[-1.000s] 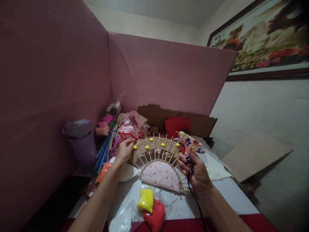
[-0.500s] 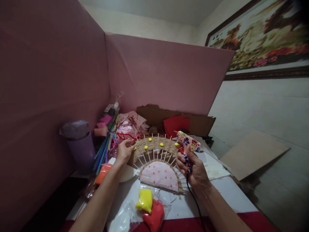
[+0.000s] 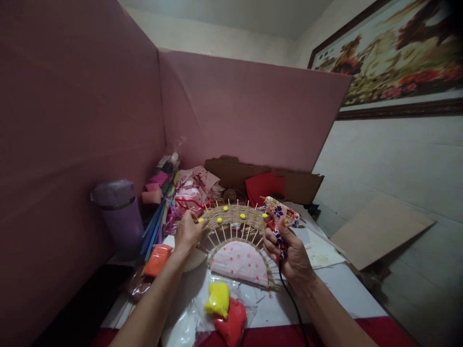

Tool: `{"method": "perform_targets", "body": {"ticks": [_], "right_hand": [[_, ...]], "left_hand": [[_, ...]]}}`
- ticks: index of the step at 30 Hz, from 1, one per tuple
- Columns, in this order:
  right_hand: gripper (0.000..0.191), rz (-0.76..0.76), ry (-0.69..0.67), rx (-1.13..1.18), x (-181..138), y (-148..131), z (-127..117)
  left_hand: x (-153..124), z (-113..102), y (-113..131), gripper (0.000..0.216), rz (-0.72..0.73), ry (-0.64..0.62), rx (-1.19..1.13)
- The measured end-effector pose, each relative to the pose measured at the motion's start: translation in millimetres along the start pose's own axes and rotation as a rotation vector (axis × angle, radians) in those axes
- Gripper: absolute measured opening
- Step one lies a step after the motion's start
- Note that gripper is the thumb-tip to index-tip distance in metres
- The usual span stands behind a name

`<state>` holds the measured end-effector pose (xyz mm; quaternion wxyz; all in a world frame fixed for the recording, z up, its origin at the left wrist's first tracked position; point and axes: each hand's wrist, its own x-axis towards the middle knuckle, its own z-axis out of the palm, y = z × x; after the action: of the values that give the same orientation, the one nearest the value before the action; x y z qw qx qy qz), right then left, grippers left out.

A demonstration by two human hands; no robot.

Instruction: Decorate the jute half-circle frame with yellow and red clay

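A fan-shaped piece woven from twine (image 3: 231,214) over thin sticks lies in front of me, with several yellow dots along its arched band. Its half-round centre (image 3: 239,264) is covered in pale pink fabric with red spots. My left hand (image 3: 190,232) is closed at the left end of the band, its fingertips beside a yellow dot (image 3: 201,220); exactly what they pinch is partly hidden. In my right hand (image 3: 287,248) is a flower-patterned glue gun (image 3: 280,213), held by the handle, nozzle pointing up and left above the band's right end.
Bags of yellow clay (image 3: 217,299) and red clay (image 3: 231,320) lie at the front. To the left are an orange packet (image 3: 158,259), coloured sticks (image 3: 154,236) and a purple tumbler (image 3: 121,221). Spotted fabric (image 3: 198,185) and cardboard (image 3: 304,188) stand behind.
My left fingers have shifted slightly right, further over the band's left end, below the leftmost yellow dot. The right hand and glue gun are almost unmoved.
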<state>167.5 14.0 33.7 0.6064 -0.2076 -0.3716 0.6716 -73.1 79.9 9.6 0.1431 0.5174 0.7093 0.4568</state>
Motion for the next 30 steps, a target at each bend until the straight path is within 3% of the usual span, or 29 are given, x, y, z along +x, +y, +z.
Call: {"method": "perform_targets", "body": {"ticks": [3, 6, 21, 26, 28, 29, 30], "right_hand": [[0.021, 0.002, 0.005, -0.005, -0.2, 0.4, 0.1], [0.021, -0.005, 0.018, -0.004, -0.2, 1.2, 0.7], [0.024, -0.001, 0.005, -0.01, -0.1, 3.1, 1.4], [0.027, 0.014, -0.035, -0.023, -2.1, 4.4, 3.2], [0.03, 0.023, -0.055, -0.046, -4.0, 5.5, 5.8], [0.031, 0.026, -0.065, -0.06, -4.9, 6.1, 7.0], [0.032, 0.026, -0.073, -0.07, -5.7, 6.6, 8.0]], "left_hand": [[-7.6, -1.1, 5.7, 0.021, -0.003, -0.017, 0.228], [-10.7, -1.3, 8.5, 0.018, -0.019, -0.042, 0.297], [-12.3, -5.9, 12.0, 0.02, -0.032, -0.044, 0.257], [-30.3, -12.6, 30.3, 0.022, 0.262, 0.18, 0.21], [-41.2, -10.4, 39.9, 0.029, 0.409, 0.076, 0.055], [-46.7, -8.3, 44.5, 0.031, 0.439, -0.084, -0.026], [-51.9, -6.2, 48.6, 0.031, 0.439, -0.32, -0.1]]}}
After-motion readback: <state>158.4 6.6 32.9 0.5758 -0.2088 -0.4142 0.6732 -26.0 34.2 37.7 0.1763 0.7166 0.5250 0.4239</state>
